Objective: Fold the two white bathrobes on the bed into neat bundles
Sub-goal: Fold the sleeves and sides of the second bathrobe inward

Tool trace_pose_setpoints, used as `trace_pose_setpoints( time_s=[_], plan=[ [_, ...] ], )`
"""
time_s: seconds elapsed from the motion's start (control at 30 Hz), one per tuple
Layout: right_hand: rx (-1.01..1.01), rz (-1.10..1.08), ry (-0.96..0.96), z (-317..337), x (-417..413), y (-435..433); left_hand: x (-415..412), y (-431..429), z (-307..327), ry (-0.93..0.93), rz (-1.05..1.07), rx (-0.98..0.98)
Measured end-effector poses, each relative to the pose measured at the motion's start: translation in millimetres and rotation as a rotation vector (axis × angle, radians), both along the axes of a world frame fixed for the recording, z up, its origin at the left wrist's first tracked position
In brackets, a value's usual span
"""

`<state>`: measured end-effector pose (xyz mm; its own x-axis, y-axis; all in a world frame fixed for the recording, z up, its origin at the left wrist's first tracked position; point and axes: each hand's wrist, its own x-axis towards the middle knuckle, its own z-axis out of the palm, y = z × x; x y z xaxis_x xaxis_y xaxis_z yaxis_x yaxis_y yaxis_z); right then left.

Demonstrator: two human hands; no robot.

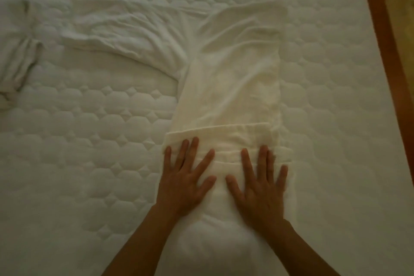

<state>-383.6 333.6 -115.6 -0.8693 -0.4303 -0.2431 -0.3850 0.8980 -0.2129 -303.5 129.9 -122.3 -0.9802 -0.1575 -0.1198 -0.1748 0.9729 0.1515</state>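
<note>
A white bathrobe [233, 87] lies on the quilted bed as a long narrow strip running away from me, its near end folded over in a band. One sleeve [125, 36] still spreads out to the left. My left hand [186, 177] and my right hand [259, 184] both rest flat, fingers spread, on the folded near end, side by side. A second white bathrobe [18, 51] sits as a tied bundle at the far left edge of the view, partly cut off.
The quilted white mattress [89, 163] fills the view. A wooden bed frame rail [389, 51] runs down the right side, with floor beyond it.
</note>
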Motion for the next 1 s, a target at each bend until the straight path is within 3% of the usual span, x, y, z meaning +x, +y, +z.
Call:
trace_pose_setpoints(
  time_s=[0.13,0.27,0.4,0.5,0.63,0.73,0.83,1.0],
  plan=[
    [-0.011,0.113,0.010,11,-33,-21,-25,-29,14,-0.117,0.073,-0.023],
    [0.022,0.064,-0.034,26,-72,-60,-65,-65,39,-0.255,0.211,0.052],
    [0.017,0.050,-0.076,35,-113,-91,-116,-122,64,-0.279,0.555,0.429],
    [0.024,0.064,-0.057,32,-136,-115,-152,-180,61,-0.089,0.940,0.749],
    [-0.025,0.104,-0.014,17,-164,-182,-191,-270,43,0.327,1.392,1.167],
    [-0.061,0.166,-0.027,5,-181,-252,-215,-331,25,0.639,1.518,1.406],
    [-0.076,0.222,0.019,-7,-206,-334,-229,-387,13,0.815,1.575,1.603],
    [-0.143,0.311,0.066,-28,-231,-457,-223,-452,-11,0.834,1.538,1.778]
  ],
)
